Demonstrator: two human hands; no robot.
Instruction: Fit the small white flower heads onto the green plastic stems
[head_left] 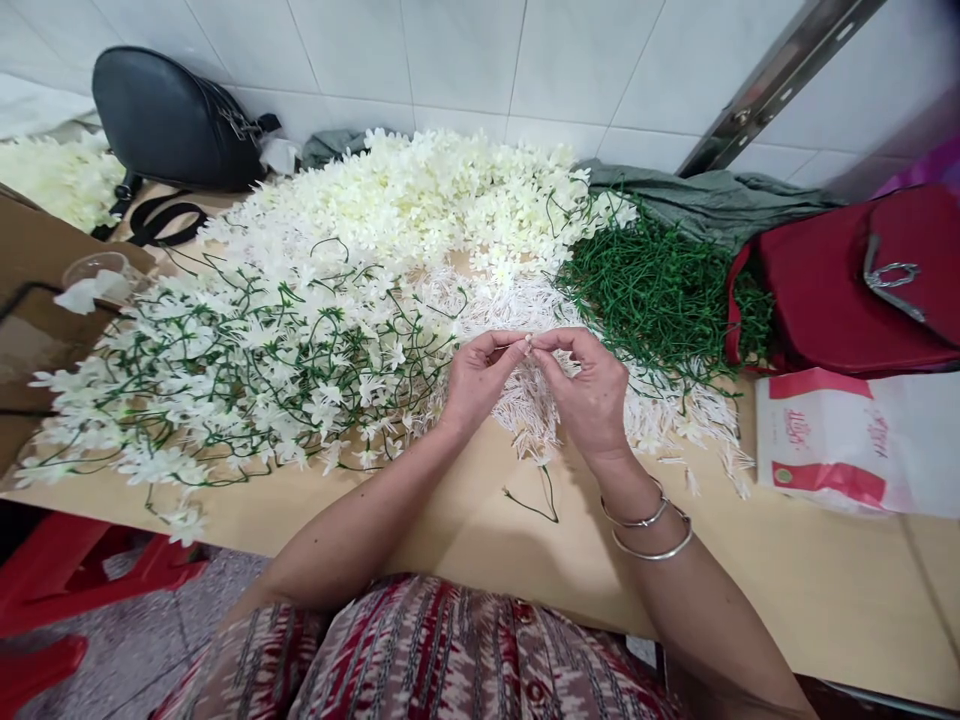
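The tan tabletop (465,520) is nearly full. A big heap of white flowers (420,200) lies at the back. Flowers on stems (225,380) lie on the left. White bits (525,300) and bare green stems (660,290) lie on the right. A black bag (172,120), a red bag (855,280) and a white packet (847,440) sit at the edges.

A tiny pale piece (528,343) pinched between the left hand (476,380) and right hand (592,395) is too small to identify. The red bag (847,280) runs off the right edge.
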